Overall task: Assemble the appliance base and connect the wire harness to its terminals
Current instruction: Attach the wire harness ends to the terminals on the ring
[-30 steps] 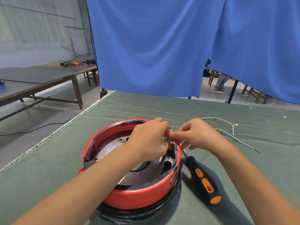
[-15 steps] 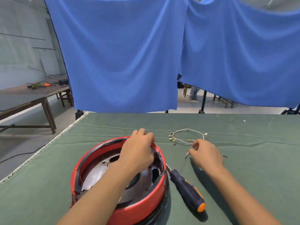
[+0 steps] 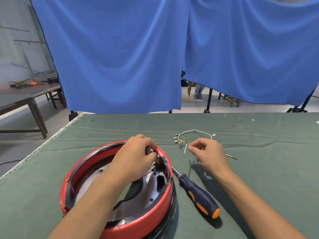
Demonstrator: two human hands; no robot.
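I see the right hand (image 3: 209,157) now pinching a lead of the white wire harness (image 3: 193,138) between thumb and fingers (image 3: 193,147), raised off the table (image 3: 259,152); half a second ago it was only reaching down at it. Left hand (image 3: 136,161) still curls its fingers over the far rim of the red appliance base (image 3: 141,219), gripping there. Screwdriver (image 3: 198,194) lies unmoved just right of the base, between my two arms.
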